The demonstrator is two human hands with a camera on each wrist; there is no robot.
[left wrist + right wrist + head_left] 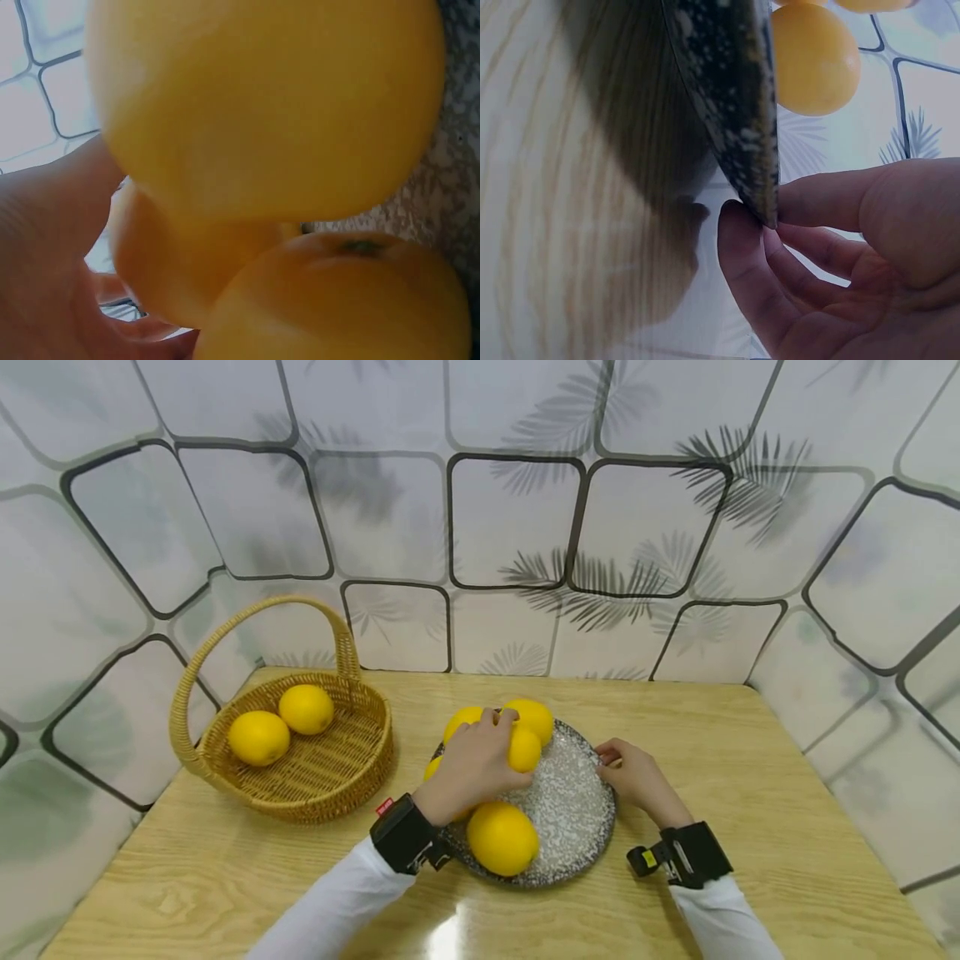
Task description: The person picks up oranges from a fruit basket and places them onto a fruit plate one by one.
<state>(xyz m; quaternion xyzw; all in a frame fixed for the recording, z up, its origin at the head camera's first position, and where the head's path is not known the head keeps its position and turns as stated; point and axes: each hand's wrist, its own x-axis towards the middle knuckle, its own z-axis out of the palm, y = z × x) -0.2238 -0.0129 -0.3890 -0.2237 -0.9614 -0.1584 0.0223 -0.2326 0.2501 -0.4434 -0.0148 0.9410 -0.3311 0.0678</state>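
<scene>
My left hand [476, 764] reaches over the left side of a speckled grey plate [573, 814] and grips an orange [525, 748], its fingers curled over the top. Other oranges lie around that hand on the plate: one in front [502, 838], one behind [531, 717], and some partly covered by the hand. A large orange [270, 105] fills much of the left wrist view; another with a green stem end [345, 300] sits below it. My right hand [639, 778] pinches the plate's right rim between thumb and fingers; the dark rim [742, 142] shows between them in the right wrist view.
A wicker basket [375, 760] with a tall arched handle stands on the left of the wooden table [720, 735]. Two oranges [258, 738] lie inside it, towards its back left. Patterned wall covering [517, 635] rises behind the table and along both sides.
</scene>
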